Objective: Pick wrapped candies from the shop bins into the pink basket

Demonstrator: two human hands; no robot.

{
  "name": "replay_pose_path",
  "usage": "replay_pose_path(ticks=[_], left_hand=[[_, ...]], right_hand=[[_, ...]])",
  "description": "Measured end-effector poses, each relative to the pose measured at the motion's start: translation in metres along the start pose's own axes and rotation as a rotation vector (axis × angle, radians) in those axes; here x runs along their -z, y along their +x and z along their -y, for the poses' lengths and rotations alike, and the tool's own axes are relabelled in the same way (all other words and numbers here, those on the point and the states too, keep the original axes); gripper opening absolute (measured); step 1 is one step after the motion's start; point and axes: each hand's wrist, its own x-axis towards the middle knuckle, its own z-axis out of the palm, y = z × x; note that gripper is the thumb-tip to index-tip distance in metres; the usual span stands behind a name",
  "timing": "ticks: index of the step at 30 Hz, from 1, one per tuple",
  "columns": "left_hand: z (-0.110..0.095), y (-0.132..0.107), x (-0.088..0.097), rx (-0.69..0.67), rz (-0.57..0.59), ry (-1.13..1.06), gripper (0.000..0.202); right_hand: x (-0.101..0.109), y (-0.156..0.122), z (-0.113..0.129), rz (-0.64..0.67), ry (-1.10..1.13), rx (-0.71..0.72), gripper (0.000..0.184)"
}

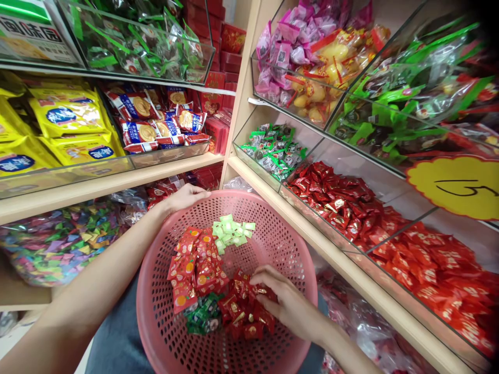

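A pink perforated plastic basket (pixel 150 291) rests on my lap. My left hand (pixel 187 198) is closed on its far left rim. Inside the basket, my right hand (pixel 283 296) reaches in from the right over dark red wrapped candies (pixel 244 309). Its fingers are loosely curved and apart from the thumb, touching or just above the pile; the undersides of the fingers are hidden. Orange-printed red packets (pixel 195 265), green-wrapped candies (pixel 205 311) and pale green small packets (pixel 230 232) lie in separate heaps beside them.
A wooden shelf edge (pixel 312 228) runs close along the right, below bins of red candies (pixel 339 202). Yellow snack packs (pixel 70 114) fill the left shelf. Below lies a bag of colourful pieces (pixel 74 239). A yellow price tag (pixel 456 187) juts out at right.
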Motion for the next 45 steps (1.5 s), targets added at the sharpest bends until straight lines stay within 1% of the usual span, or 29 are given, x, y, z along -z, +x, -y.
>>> replay_pose_path(ticks=[2, 4, 10, 14, 16, 19, 21, 23, 25, 27, 29, 31, 32, 34, 36, 39, 45], left_hand=[[-0.001, -0.001, 0.000, 0.000, -0.001, 0.007, 0.041], [-0.003, -0.002, 0.000, 0.002, -0.003, 0.016, 0.041], [-0.005, -0.003, 0.000, 0.014, -0.002, 0.006, 0.042], [-0.002, -0.002, 0.000, 0.012, 0.011, -0.001, 0.041], [-0.001, -0.001, 0.000, 0.008, 0.014, -0.010, 0.041], [0.001, -0.001, -0.001, 0.010, 0.026, -0.035, 0.043], [0.003, 0.000, 0.000, 0.012, 0.041, -0.050, 0.044], [0.005, 0.002, 0.000, 0.007, 0.056, -0.051, 0.044], [0.006, 0.003, 0.001, -0.002, 0.053, -0.040, 0.044], [0.005, 0.003, 0.001, -0.006, 0.039, -0.035, 0.043], [0.003, 0.002, 0.001, -0.004, 0.024, -0.041, 0.042], [0.002, 0.001, 0.002, -0.005, 0.017, -0.047, 0.042], [0.001, 0.000, 0.002, -0.010, 0.012, -0.048, 0.042], [0.001, -0.001, 0.002, -0.022, -0.001, -0.041, 0.042], [0.001, -0.002, 0.002, -0.029, -0.011, -0.033, 0.041], [0.001, -0.002, 0.002, -0.027, -0.009, -0.033, 0.040], [0.000, -0.001, 0.002, -0.021, 0.000, -0.046, 0.039]], right_hand=[[-0.003, 0.003, -0.003, 0.013, 0.002, -0.008, 0.035], [-0.009, 0.005, -0.006, 0.026, -0.013, -0.021, 0.039], [-0.027, 0.005, -0.006, 0.013, -0.104, -0.073, 0.021], [-0.033, 0.003, 0.001, 0.005, -0.171, -0.109, 0.017], [-0.029, 0.004, 0.005, -0.009, -0.224, -0.119, 0.021], [-0.011, 0.008, 0.010, -0.082, -0.275, -0.123, 0.030], [0.012, 0.012, 0.012, -0.161, -0.298, -0.090, 0.030], [0.043, 0.017, 0.013, -0.282, -0.347, -0.046, 0.027], [0.080, 0.024, 0.009, -0.442, -0.429, -0.012, 0.025], [0.117, 0.030, 0.000, -0.620, -0.553, -0.009, 0.023], [0.146, 0.035, -0.013, -0.759, -0.710, -0.096, 0.020], [0.163, 0.038, -0.027, -0.878, -0.856, -0.267, 0.024], [0.167, 0.038, -0.033, -0.926, -0.912, -0.360, 0.029], [0.165, 0.038, -0.043, -0.985, -0.979, -0.514, 0.040], [0.159, 0.038, -0.050, -0.998, -1.008, -0.591, 0.047], [0.152, 0.037, -0.052, -0.984, -1.031, -0.603, 0.047], [0.152, 0.035, -0.047, -0.963, -1.086, -0.579, 0.044]])
